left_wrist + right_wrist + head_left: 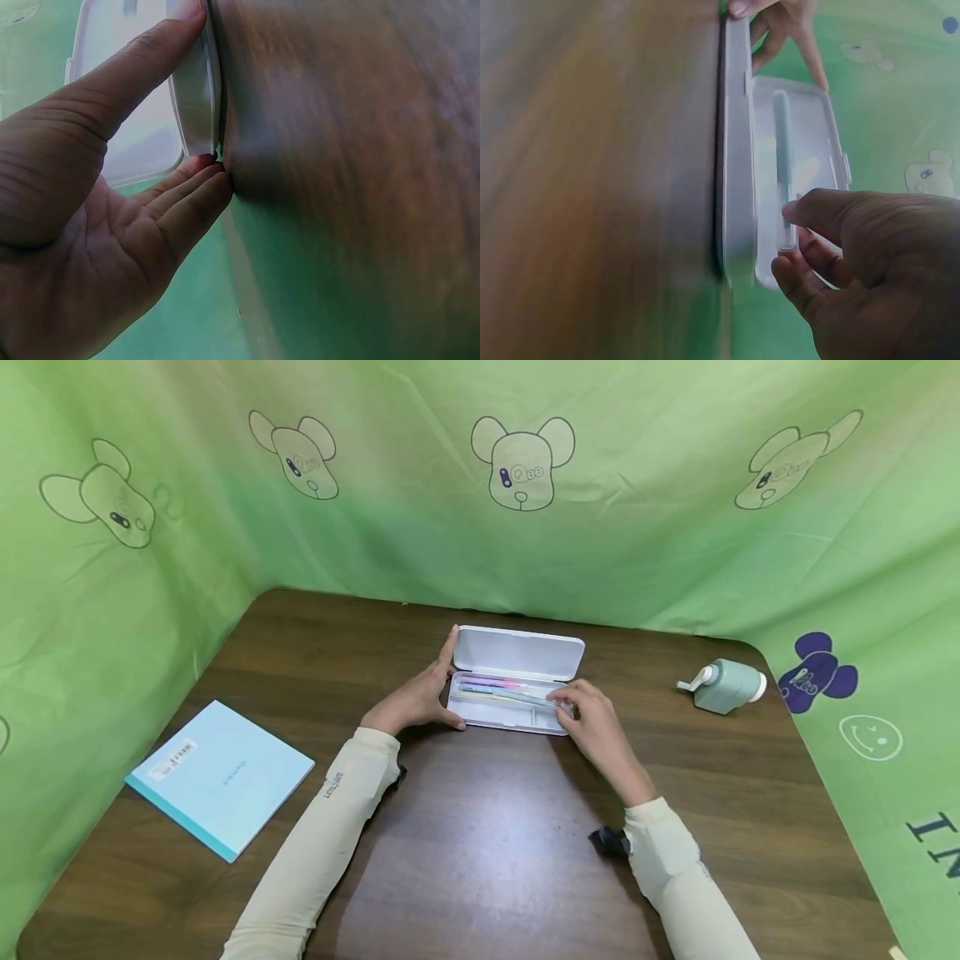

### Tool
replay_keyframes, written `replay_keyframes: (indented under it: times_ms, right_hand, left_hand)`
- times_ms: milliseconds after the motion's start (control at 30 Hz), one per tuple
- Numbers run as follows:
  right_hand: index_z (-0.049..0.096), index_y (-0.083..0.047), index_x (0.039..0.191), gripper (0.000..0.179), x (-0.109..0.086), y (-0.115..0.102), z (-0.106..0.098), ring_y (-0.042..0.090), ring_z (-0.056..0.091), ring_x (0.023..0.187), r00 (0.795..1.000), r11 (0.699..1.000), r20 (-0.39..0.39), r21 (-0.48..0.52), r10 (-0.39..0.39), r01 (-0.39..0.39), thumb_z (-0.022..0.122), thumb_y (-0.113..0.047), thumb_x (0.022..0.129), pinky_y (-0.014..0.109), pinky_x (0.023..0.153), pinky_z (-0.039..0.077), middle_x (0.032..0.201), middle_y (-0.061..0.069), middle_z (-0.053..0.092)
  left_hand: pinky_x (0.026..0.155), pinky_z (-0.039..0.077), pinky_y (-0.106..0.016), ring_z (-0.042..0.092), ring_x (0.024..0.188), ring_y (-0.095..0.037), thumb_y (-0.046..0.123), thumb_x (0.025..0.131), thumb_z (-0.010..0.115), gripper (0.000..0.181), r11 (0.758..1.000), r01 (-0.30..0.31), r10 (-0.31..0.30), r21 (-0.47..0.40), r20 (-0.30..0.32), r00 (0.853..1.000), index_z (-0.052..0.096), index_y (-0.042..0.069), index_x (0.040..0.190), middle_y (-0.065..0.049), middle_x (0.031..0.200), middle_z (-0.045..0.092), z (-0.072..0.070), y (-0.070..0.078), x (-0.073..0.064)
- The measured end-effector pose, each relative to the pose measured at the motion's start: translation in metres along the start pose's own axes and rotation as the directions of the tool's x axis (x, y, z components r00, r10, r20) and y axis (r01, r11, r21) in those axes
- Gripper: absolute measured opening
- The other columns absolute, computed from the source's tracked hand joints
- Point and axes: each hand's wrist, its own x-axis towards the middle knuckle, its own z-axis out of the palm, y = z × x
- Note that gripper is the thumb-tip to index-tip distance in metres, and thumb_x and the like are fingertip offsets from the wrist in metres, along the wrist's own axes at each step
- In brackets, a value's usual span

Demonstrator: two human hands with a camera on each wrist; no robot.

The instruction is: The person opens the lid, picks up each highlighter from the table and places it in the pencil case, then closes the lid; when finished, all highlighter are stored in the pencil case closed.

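Observation:
A white pencil case [487, 716] lies on the table with its lid [519, 653] raised at the back. My left hand [417, 700] holds the left end of the case, thumb at the front corner and a finger up along the lid's edge. With thumb and fingers, my right hand [597, 727] pinches the right end of a pale blue-grey pen [783, 142] that has a clear end. The pen slants just above the open case. Beneath it, pink, purple and yellowish pens [487, 682] lie in the case; their exact kind is too small to tell.
On the left of the table lies a light blue notebook [225, 777] with a barcode label. A grey-green bottle [730, 685] with a white cap lies on its side at the back right. Green printed cloth [420, 543] hangs behind the table and at both sides.

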Motion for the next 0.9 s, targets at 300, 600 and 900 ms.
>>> replay_keyframes:
  times_ms: [300,600,900]
  right_hand:
    - [0.081,0.005,0.111,0.018,0.027,-0.017,0.029,0.035,0.068,0.096,0.998,0.999,0.043,0.026,-0.047,0.046,0.073,0.007,0.095,0.049,0.087,0.057,0.106,0.019,0.071]
    - [0.076,0.006,0.124,0.031,0.020,-0.019,0.020,0.039,0.066,0.107,0.997,0.997,0.017,-0.031,-0.073,0.073,0.082,-0.002,0.095,0.054,0.097,0.052,0.113,0.020,0.070]
    - [0.077,0.007,0.123,0.031,-0.040,0.007,-0.026,0.039,0.069,0.103,0.996,0.994,-0.088,-0.109,-0.003,-0.007,0.083,0.002,0.093,0.056,0.093,0.054,0.111,0.020,0.071]
  left_hand:
    - [0.116,0.043,-0.054,0.051,0.142,-0.037,0.021,0.077,0.103,0.160,1.000,-0.022,0.022,-0.018,0.002,1.000,-0.028,0.030,0.169,-0.031,0.157,0.047,0.002,-0.001,-0.001]
    - [0.117,0.042,-0.054,0.052,0.140,-0.037,0.015,0.078,0.102,0.160,0.998,-0.055,0.055,-0.038,0.006,0.998,-0.028,0.025,0.169,-0.032,0.154,0.048,-0.002,0.010,-0.004]
    - [0.116,0.043,-0.051,0.053,0.140,-0.035,0.021,0.080,0.101,0.160,0.998,-0.059,0.059,-0.037,0.007,0.998,-0.032,0.030,0.167,-0.029,0.152,0.052,-0.001,0.001,-0.004]
